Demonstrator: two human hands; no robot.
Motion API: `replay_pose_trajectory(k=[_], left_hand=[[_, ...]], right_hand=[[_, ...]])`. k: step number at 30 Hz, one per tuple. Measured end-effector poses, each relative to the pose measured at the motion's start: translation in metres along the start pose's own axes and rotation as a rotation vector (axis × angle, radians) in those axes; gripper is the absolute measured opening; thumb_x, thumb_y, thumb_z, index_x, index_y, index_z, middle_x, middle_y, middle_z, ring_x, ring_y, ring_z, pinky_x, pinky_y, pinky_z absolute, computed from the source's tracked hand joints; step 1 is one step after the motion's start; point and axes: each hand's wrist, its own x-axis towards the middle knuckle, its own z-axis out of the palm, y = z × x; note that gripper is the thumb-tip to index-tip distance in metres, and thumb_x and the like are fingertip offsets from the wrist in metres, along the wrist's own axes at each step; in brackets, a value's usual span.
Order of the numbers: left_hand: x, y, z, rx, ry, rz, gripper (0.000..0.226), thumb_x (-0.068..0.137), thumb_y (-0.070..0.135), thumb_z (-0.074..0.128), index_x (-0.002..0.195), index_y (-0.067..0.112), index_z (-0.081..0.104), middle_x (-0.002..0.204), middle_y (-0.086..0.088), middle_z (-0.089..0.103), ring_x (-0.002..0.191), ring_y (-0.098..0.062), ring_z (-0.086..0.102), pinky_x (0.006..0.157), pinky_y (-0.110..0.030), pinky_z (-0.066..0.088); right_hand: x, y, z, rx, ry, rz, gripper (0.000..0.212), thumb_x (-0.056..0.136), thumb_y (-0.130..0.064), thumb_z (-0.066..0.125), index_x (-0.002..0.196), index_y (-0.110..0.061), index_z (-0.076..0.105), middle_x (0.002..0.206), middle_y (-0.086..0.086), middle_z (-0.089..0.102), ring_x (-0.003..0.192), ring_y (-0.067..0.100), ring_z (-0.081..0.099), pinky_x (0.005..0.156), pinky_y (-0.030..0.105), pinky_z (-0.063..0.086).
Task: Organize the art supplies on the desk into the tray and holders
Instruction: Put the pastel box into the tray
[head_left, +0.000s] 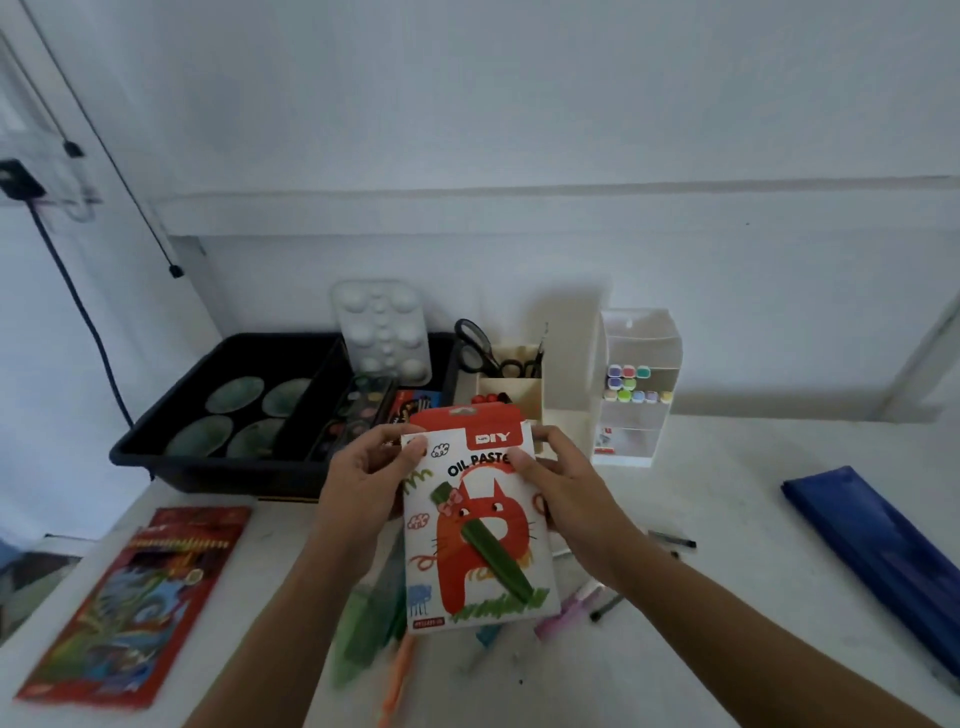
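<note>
Widest open tabletop (727, 493) was on the right, between the clear marker holder (636, 387) and the blue folder (878, 561), plus a bare strip between the coloured pencil box (135, 608) and the loose markers (574, 605) up front. The black tray (208, 467) was pretty packed: round dishes (236, 395) left, paint palette (358, 410) in the middle, beige holder (519, 384) right beside it.

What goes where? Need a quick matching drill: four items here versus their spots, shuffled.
1 pastel box
2 scissors
3 white palette
4 pencil box

A flat on the desk, left side
B held by left hand and right hand
C standing in the black tray
D upright in the beige holder

Pairs: 1-B, 2-D, 3-C, 4-A
</note>
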Motion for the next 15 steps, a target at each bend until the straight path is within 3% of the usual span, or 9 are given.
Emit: replay_pose_trajectory(k=[4,8,12,15], left_hand=[[0.020,0.004,-0.048,0.029,0.026,0.002,0.015,0.096,0.019,0.066,0.105,0.008,0.061,0.089,-0.015,0.076,0.077,-0.031,0.075,0.069,-0.044,0.062],[0.046,0.013,-0.091,0.076,0.022,0.009,0.012,0.097,0.019,0.066,0.103,0.009,0.061,0.086,-0.013,0.077,0.077,-0.031,0.076,0.062,-0.040,0.062],[0.078,0.015,-0.124,0.122,0.024,0.012,0.016,0.097,0.022,0.065,0.105,0.009,0.061,0.085,-0.013,0.077,0.078,-0.031,0.077,0.062,-0.039,0.063],[0.104,0.014,-0.136,0.147,-0.003,0.027,0.016,0.097,0.021,0.066,0.105,0.008,0.062,0.085,-0.013,0.077,0.078,-0.033,0.076,0.067,-0.043,0.063]], right_hand=[[0.021,-0.002,0.049,-0.013,0.012,0.002,0.014,0.101,-0.031,0.055,0.115,-0.030,0.052,0.097,-0.002,0.076,0.081,0.017,0.076,0.064,0.028,0.060],[0.044,-0.001,0.096,-0.171,0.087,-0.043,0.028,0.099,-0.031,0.058,0.126,-0.028,0.052,0.106,-0.007,0.072,0.084,0.009,0.074,0.072,0.032,0.063],[0.065,-0.001,0.128,-0.334,0.104,-0.074,0.040,0.096,-0.031,0.063,0.130,-0.038,0.043,0.101,-0.018,0.065,0.079,0.000,0.071,0.061,0.018,0.057],[0.078,-0.003,0.142,-0.322,0.123,-0.054,0.039,0.097,-0.028,0.063,0.131,-0.035,0.045,0.101,-0.015,0.066,0.078,0.002,0.072,0.061,0.018,0.057]])
